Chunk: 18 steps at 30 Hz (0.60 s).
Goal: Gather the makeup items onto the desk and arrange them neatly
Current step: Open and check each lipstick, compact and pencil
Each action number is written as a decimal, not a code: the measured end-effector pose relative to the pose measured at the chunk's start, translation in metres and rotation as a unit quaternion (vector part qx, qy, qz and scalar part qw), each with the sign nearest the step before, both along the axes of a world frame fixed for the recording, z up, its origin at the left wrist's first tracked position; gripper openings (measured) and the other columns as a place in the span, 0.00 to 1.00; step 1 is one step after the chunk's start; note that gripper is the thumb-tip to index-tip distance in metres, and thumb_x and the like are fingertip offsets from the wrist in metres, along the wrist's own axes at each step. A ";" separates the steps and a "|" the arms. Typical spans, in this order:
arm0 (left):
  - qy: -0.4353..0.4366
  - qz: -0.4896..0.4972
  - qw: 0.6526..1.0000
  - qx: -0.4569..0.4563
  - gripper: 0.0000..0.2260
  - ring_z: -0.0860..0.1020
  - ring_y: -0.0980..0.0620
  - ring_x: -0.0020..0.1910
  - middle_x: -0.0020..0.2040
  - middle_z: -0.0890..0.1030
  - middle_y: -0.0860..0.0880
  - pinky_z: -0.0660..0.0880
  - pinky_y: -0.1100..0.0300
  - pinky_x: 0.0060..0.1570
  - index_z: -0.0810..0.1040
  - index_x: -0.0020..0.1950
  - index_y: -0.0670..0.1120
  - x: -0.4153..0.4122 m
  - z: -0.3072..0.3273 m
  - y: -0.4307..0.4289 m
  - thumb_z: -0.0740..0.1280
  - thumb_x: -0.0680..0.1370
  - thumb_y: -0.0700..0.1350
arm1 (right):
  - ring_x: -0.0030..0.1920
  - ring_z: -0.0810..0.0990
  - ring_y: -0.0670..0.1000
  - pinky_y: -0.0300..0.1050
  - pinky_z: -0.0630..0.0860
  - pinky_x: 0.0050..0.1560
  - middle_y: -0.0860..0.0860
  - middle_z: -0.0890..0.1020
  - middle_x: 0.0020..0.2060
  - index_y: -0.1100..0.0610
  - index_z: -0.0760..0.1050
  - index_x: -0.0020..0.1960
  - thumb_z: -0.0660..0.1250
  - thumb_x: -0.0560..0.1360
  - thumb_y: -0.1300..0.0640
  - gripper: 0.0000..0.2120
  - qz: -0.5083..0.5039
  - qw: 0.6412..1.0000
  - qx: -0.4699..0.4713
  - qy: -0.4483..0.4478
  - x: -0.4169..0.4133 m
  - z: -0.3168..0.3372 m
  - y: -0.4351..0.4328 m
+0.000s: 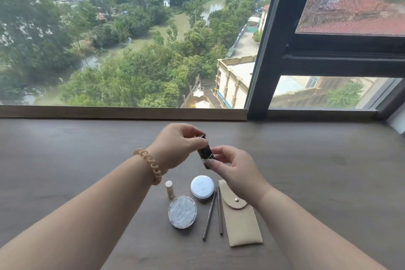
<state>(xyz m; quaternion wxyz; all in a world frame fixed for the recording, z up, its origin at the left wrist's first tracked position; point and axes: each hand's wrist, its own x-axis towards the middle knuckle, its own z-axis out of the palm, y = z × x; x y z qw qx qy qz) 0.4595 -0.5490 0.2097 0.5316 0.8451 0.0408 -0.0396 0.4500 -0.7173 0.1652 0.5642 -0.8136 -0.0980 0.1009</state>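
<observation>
I saw the window (pixel 135 35) filling the far side, its sill running along the back edge of the dark wooden worktop (pixel 65 160). Above the worktop, my left hand (pixel 177 147) and right hand (pixel 236 169) met on a small dark tube (pixel 205 153), tilted, fingers of both pinching it at opposite ends. Nearer me lay a beige pouch (pixel 241 221), flap closed, with two thin pencils (pixel 213 215) just beside its left edge. Left of those sat two round compacts (pixel 182 211), close together. A small pale stick (pixel 169 188) stood beside them, under my left wrist with its coiled band (pixel 150 165).
</observation>
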 end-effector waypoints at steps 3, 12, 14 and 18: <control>-0.037 -0.002 0.997 -0.066 0.04 0.79 0.55 0.40 0.42 0.85 0.48 0.75 0.64 0.42 0.83 0.45 0.45 -0.019 0.025 -0.005 0.72 0.72 0.44 | 0.46 0.84 0.49 0.51 0.78 0.55 0.52 0.86 0.42 0.52 0.81 0.48 0.72 0.72 0.55 0.06 0.031 0.998 0.054 -0.004 -0.012 0.025 -0.006; -0.048 -0.006 0.979 -0.198 0.04 0.77 0.58 0.32 0.35 0.80 0.49 0.74 0.69 0.35 0.80 0.44 0.41 -0.046 0.046 -0.023 0.71 0.72 0.40 | 0.40 0.79 0.43 0.31 0.73 0.44 0.51 0.81 0.38 0.63 0.79 0.51 0.63 0.78 0.62 0.07 0.105 0.980 0.168 0.016 -0.031 0.056 -0.010; -0.056 -0.011 0.976 -0.211 0.03 0.77 0.57 0.32 0.35 0.79 0.47 0.75 0.67 0.34 0.79 0.44 0.40 -0.050 0.047 -0.025 0.71 0.72 0.38 | 0.41 0.80 0.43 0.30 0.73 0.43 0.57 0.81 0.43 0.66 0.77 0.55 0.63 0.77 0.60 0.11 0.107 0.977 0.181 0.021 -0.035 0.058 -0.010; -0.081 0.000 0.977 -0.198 0.05 0.76 0.51 0.36 0.37 0.79 0.42 0.75 0.62 0.38 0.79 0.44 0.40 -0.053 0.046 -0.026 0.72 0.72 0.41 | 0.37 0.79 0.41 0.27 0.71 0.39 0.53 0.81 0.37 0.65 0.77 0.55 0.65 0.77 0.57 0.13 0.100 0.978 0.184 0.017 -0.040 0.059 -0.009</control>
